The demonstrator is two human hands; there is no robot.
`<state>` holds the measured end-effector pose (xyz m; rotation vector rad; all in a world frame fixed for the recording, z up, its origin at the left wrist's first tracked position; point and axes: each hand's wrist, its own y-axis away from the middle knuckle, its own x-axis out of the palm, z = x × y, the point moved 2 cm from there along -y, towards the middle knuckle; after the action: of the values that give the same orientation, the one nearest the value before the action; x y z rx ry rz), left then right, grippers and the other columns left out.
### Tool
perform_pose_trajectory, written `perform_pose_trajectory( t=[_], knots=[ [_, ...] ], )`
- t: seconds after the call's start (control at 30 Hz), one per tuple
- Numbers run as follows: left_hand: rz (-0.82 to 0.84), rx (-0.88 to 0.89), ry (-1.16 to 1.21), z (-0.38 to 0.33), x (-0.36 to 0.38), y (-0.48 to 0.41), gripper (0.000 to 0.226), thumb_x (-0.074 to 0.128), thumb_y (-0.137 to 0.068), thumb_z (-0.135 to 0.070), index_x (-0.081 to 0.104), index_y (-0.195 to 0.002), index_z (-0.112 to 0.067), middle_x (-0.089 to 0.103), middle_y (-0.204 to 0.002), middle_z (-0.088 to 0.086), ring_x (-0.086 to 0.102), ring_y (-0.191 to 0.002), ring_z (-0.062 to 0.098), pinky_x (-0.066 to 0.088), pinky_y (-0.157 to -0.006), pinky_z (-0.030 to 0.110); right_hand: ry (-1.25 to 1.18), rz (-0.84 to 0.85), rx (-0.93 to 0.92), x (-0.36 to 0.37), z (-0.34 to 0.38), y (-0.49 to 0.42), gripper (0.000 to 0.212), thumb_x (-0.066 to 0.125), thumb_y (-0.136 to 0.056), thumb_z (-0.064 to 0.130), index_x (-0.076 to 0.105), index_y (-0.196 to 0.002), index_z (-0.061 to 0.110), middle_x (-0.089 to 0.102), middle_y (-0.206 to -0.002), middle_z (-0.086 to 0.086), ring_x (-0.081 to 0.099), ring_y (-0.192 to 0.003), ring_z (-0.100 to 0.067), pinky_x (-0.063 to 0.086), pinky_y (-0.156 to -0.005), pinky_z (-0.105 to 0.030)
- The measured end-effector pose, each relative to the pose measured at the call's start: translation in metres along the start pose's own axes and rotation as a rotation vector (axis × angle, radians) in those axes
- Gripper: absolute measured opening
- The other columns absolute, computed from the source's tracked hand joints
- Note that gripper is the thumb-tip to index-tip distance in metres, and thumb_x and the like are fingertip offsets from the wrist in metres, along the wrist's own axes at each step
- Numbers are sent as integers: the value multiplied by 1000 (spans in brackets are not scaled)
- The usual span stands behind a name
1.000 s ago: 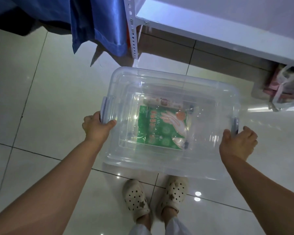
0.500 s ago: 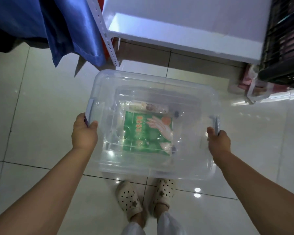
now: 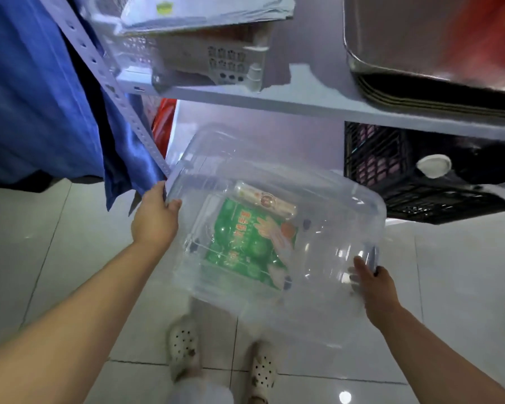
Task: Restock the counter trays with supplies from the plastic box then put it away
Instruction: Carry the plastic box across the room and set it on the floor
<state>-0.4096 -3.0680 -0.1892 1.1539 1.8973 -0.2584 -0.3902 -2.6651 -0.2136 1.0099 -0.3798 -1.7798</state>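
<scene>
You hold the plastic box (image 3: 274,228) in the air, tilted, at the mouth of the lower shelf bay beside the black crate (image 3: 391,170); your left hand (image 3: 155,220) is closed on its left edge and your right hand (image 3: 373,282) is clamped on the right-side latch. A green glove packet (image 3: 251,246) and a small roll (image 3: 264,199) lie inside, so the restocking looks finished; what remains, by my judgement, is sliding the box under the white shelf (image 3: 303,107) and letting go.

Both hands, left (image 3: 155,220) and right (image 3: 372,282), grip clear plastic box (image 3: 318,199) ends; green packet (image 3: 245,243), possibly gloves, inside.
</scene>
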Motion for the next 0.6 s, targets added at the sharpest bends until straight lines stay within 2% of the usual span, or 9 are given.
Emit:
perform_pose_trajectory(
  t=[0.1, 0.2, 0.3, 0.43, 0.53, 0.6],
  knots=[
    [19, 57, -34, -36, -4, -32, 10, 49, -91, -20, 47, -96, -11, 50, -89, 8, 47, -77, 29, 35, -68, 36, -128, -23, 40, -1, 18, 1, 35, 58, -90, 33, 54, -102, 0, 63, -93, -12, 59, -77, -27, 51, -63, -34],
    [76, 160, -72, -64, -1, -66, 16, 47, -92, -19, 48, -106, -12, 56, -97, 13, 52, -84, 32, 37, -73, 38, -316, -78, 82, 6, 32, 3, 25, 55, -93, 27, 53, -94, 2, 58, -92, -17, 58, -84, -28, 54, -73, -40],
    [178, 267, -165, -81, 1, -88, 39, 49, -91, -18, 42, -129, -15, 56, -124, 16, 54, -108, 40, 42, -87, 44, -417, -109, 131, 18, 41, 8, 20, 55, -93, 24, 52, -87, 4, 56, -95, -18, 58, -82, -28, 51, -83, -45],
    [187, 405, -288, -86, -8, -94, 44, 56, -86, -14, 41, -128, -10, 57, -120, 20, 53, -106, 42, 46, -87, 49, -515, -140, 203, 38, 46, 18, 21, 58, -92, 22, 52, -100, 3, 57, -99, -18, 59, -86, -29, 51, -89, -47],
    [155, 379, -259, -75, -21, -81, 46, 62, -80, -12, 45, -122, -5, 55, -121, 21, 50, -109, 42, 42, -89, 48, -564, -175, 213, 53, 55, 25, 20, 59, -91, 23, 54, -86, 4, 56, -90, -16, 57, -70, -24, 53, -75, -41],
    [160, 301, -213, -64, -25, -69, 57, 67, -77, -14, 41, -127, -4, 50, -126, 21, 45, -115, 40, 39, -94, 50, -573, -198, 213, 61, 60, 29, 22, 61, -90, 24, 54, -76, 8, 56, -83, -13, 56, -66, -22, 52, -67, -37]
  ],
)
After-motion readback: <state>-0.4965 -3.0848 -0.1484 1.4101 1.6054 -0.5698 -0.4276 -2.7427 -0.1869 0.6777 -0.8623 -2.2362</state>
